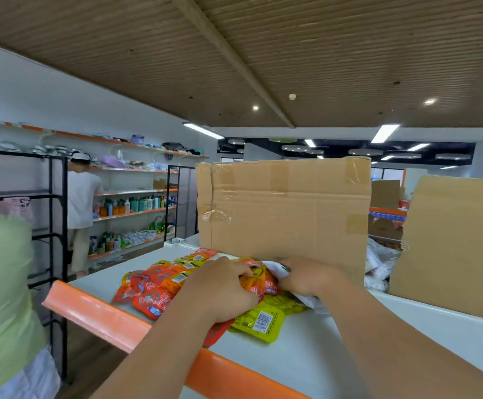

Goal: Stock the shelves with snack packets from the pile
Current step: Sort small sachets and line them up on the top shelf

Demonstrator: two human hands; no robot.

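A pile of small snack packets (159,283), red, orange and yellow, lies on the white top shelf (102,280) with its orange front edge (96,318). My left hand (220,289) lies over the middle of the pile, fingers curled round a bunch of orange and red packets. A yellow packet (260,321) lies just below it. My right hand (309,276) grips a white packet (275,267) at the right end of the pile, right in front of a taped cardboard box (283,205).
A second cardboard box (450,246) stands at the right, with bagged goods (378,263) between the two boxes. A person in a green top (1,298) stands close at the left. Behind is a black rack (53,226), another person (80,203) and wall shelves of bottles (133,205).
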